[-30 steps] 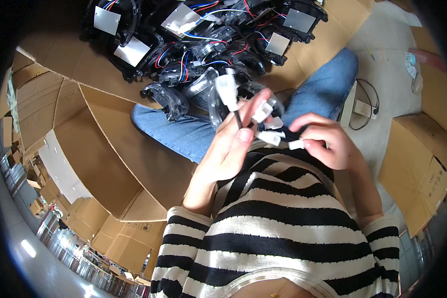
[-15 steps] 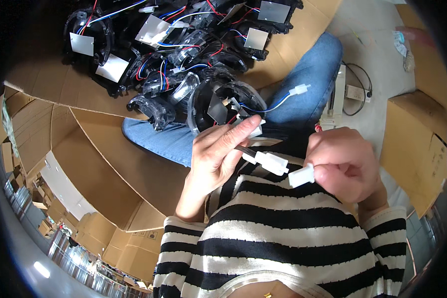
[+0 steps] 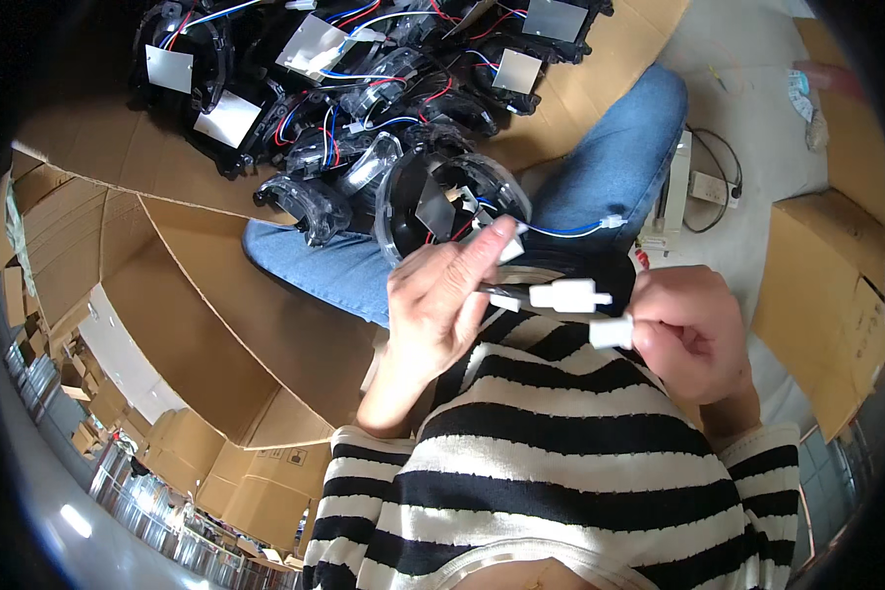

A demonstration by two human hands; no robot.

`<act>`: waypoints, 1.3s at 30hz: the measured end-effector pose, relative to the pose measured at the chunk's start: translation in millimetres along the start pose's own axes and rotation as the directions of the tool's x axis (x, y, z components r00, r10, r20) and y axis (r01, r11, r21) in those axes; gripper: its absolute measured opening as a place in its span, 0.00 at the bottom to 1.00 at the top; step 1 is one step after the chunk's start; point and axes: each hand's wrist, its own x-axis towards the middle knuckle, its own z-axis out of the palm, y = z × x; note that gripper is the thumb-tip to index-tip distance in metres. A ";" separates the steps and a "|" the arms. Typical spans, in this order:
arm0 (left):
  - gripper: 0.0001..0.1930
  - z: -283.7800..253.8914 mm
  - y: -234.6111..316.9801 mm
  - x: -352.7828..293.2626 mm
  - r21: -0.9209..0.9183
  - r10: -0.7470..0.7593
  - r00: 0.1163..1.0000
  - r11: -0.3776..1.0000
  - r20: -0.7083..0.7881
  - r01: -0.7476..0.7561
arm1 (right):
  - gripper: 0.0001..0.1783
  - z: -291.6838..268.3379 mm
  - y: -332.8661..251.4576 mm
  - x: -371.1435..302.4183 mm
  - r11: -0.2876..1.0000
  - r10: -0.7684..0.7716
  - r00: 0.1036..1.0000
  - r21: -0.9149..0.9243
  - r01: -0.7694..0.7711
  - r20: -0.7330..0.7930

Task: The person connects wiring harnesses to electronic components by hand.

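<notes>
Cardboard flaps (image 3: 206, 324) spread out beyond your left hand (image 3: 442, 310), whose fingers pinch a white connector (image 3: 568, 294) while the fingertips press against a round black housing (image 3: 449, 202) just above the grip. Red and blue wires (image 3: 560, 231) trail from that housing toward your knee. Just right of the pinch, your right hand (image 3: 688, 329) is curled closed, thumb and forefinger nipping a second white plug (image 3: 612, 331) close below the first.

round black housing (image 3: 442, 197) w/ wires, tilted, above lap | white connectors (image 3: 570, 294) horiz, chest-level, close together
</notes>
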 end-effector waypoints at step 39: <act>0.20 -173.7 76.0 -63.7 -0.186 -0.025 0.620 0.963 -0.785 -0.197 | 0.03 -16.0 16.4 -25.9 0.997 0.078 0.987 0.019 -0.076 -0.139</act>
